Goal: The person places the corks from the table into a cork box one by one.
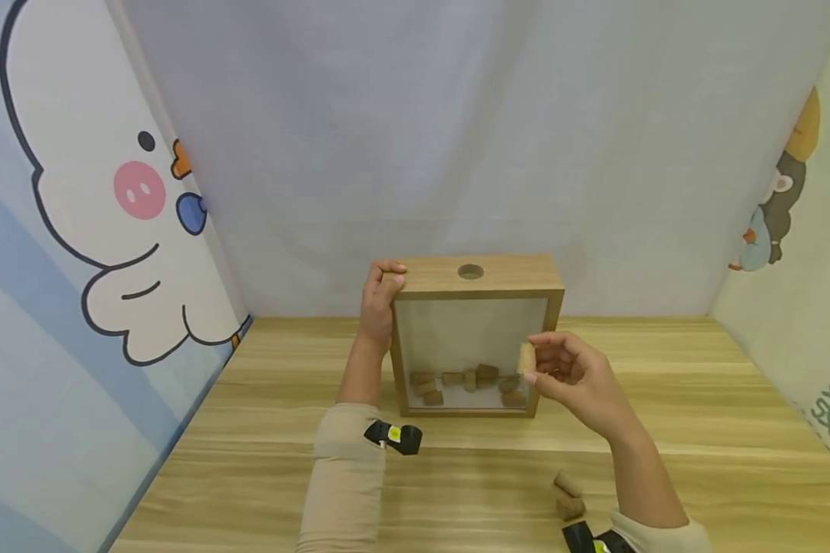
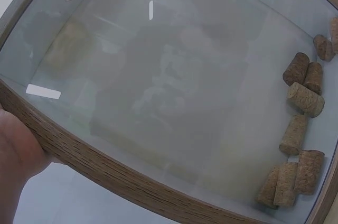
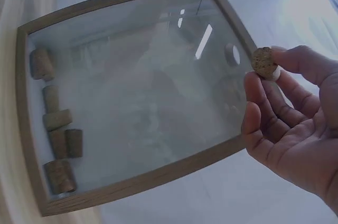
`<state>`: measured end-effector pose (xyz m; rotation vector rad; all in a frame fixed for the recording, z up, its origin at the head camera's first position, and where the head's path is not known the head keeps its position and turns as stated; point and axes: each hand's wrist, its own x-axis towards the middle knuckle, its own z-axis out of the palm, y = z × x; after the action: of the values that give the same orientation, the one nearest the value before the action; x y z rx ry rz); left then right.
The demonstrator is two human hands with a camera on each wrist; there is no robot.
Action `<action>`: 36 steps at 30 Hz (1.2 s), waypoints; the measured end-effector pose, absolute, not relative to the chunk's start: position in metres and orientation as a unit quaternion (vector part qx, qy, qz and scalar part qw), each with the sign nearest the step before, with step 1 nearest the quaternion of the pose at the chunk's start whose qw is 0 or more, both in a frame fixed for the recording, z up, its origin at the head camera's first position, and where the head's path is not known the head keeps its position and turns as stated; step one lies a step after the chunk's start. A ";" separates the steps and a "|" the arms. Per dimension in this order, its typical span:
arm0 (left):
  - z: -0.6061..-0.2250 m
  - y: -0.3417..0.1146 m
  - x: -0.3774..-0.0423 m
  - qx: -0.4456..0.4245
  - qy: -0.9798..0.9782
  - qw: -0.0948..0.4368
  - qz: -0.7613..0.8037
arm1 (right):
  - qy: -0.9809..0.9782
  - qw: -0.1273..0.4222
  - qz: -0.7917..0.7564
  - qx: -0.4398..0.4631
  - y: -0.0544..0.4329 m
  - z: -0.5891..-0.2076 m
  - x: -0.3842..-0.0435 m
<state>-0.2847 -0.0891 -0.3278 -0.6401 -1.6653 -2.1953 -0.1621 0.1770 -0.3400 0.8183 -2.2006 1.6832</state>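
A shallow wooden shadow box (image 1: pixel 512 274) with a clear front stands upright on the table, a round hole (image 1: pixel 470 271) in its top. My left hand (image 1: pixel 378 307) grips its upper left corner, fingers over the top edge. Several corks (image 2: pixel 305 100) lie along the bottom inside, behind the clear panel. Between thumb and fingertips, my right hand (image 1: pixel 581 376) pinches a single cork (image 3: pixel 264 61). In the head view that cork is held upright before the box's right side, lower than the hole.
Loose corks (image 1: pixel 570 507) lie on the wood-grain table (image 1: pixel 470 476) near the right forearm. A pale curtain (image 1: pixel 360 153) hangs behind the box. Printed cartoon panels (image 1: pixel 76 100) stand along the left and right sides.
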 end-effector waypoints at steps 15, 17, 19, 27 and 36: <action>-0.326 -0.094 -0.282 -0.231 -0.589 0.165 -0.757 | -0.727 0.107 0.613 0.290 0.156 -0.281 -0.182; -0.326 -0.094 -0.282 -0.234 -0.588 0.164 -0.757 | -0.726 0.098 0.620 0.282 0.152 -0.274 -0.184; -0.326 -0.095 -0.282 -0.235 -0.589 0.163 -0.756 | -0.725 0.090 0.625 0.274 0.148 -0.266 -0.187; -0.325 -0.095 -0.281 -0.233 -0.582 0.155 -0.764 | -0.726 0.060 0.638 0.248 0.131 -0.238 -0.201; -0.324 -0.094 -0.280 -0.231 -0.572 0.147 -0.773 | -0.748 0.044 0.628 0.208 0.118 -0.223 -0.221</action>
<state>-0.2805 -0.0940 -0.3245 -0.6661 -1.6450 -2.2250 -0.2207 0.1179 -0.2228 0.6366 -2.2866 1.9195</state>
